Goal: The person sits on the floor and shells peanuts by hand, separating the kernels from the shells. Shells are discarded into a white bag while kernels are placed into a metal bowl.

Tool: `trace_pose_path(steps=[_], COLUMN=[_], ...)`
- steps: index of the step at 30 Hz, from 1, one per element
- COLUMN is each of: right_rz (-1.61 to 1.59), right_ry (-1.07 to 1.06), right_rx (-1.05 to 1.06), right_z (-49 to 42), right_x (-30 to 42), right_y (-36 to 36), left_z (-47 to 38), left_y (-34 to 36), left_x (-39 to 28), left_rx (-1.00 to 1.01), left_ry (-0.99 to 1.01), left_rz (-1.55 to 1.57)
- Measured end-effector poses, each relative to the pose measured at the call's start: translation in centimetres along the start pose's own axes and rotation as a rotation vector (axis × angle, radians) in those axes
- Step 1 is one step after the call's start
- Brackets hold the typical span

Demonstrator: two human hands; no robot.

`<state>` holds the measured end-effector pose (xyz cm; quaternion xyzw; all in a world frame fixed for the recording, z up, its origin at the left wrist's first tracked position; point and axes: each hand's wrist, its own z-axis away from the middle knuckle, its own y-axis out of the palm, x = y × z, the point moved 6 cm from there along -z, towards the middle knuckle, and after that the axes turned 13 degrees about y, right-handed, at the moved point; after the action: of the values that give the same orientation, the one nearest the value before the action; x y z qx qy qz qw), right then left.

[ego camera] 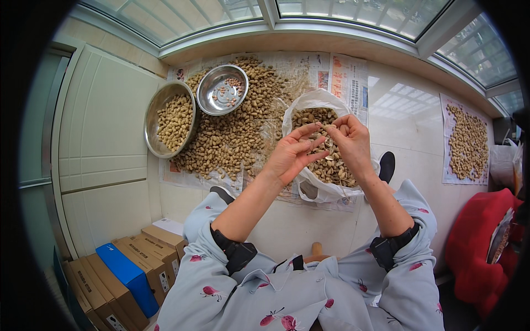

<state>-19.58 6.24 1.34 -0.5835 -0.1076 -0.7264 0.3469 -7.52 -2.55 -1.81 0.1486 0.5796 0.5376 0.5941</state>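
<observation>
Both hands meet over a white plastic bag [319, 97] of peanut shells [327, 169]. My right hand [352, 140] pinches a small pale peanut pod [328, 126] between thumb and forefinger. My left hand [290, 153] reaches its forefinger to the pod, with its other fingers spread below; whether it grips the pod is unclear. Left of the bag, a heap of unshelled peanuts [232, 142] covers newspaper [285, 58]. A steel basin [150, 142] of peanuts stands at the heap's left. Beside it, a smaller steel bowl [210, 101] holds shelled pink kernels [227, 90].
More peanuts [468, 142] lie on paper at the right. A red cloth-covered thing [468, 244] stands nearer me. Cardboard boxes [136, 260] and a blue box [128, 277] line the lower left, before a white cabinet door [103, 124]. Windows [343, 16] run along the far side.
</observation>
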Motion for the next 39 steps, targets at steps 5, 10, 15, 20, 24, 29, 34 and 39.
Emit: trace_pose_path(steps=[5,10,15,20,24,29,34,39], right_rz=[0.02,0.112,0.17,-0.031,-0.206,-0.163,-0.156,-0.124], right_ry=[-0.016,-0.009,0.056,0.12,0.211,0.08,0.096,0.081], right_rx=[-0.007,0.025,0.185,0.293,0.265,0.274,0.205,0.189], right_z=[0.0,-0.2,0.0,0.4,0.5,1.1,1.6,2.3], right_x=[-0.1,-0.2,-0.7,-0.8,-1.3,-1.1,-1.3,-1.4], right_y=[0.0,0.0,1.2,1.9,2.1,3.0,3.3,3.4], left_z=[0.0,0.0,0.3,0.4,0.5,0.6,0.6,0.8], left_y=[0.0,-1.9,-0.7,0.3,-0.5,-0.7,-0.9,-1.0], left_x=[0.0,-0.2,-1.5,-1.6,-1.1,-1.1,-1.2,-1.4], left_rx=[-0.019,-0.176,-0.043,0.038,-0.049,-0.042,-0.084,-0.061], left_ry=[0.036,0.076,0.313,0.329,0.191,0.185,0.166,0.194], left_rz=[-0.065,-0.414,-0.966,-1.144,-0.88,-0.889,-0.888,-1.008])
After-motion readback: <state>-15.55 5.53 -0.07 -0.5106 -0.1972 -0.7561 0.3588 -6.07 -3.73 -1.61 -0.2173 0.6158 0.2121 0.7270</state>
